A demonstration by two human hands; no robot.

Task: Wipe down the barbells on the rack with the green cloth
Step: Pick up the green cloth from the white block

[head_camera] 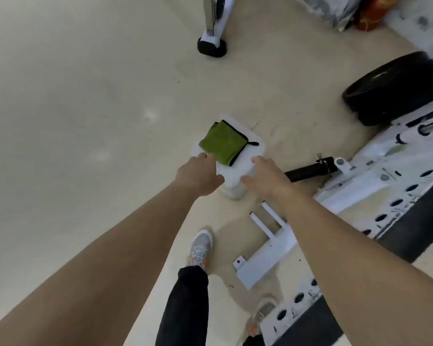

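Lying folded on white stool (250,156), green cloth (223,143), left hand (198,177) touching its near edge

A pale floor (73,96) fills the left and centre of the frame. Just above centre stands a white stool (231,171), its square top wider than the round base seen below it. At the top centre, a white machine leg (214,23) ends in a black foot (211,47) resting on the floor. In the upper right corner lie a grey bag (335,8) and, just beside it, an orange-red one (373,11). At the bottom centre, a grey shoe (200,247) with orange flecks points up the frame, below a black trouser leg (185,305). A second shoe (263,310), blurred, sits lower right of it.
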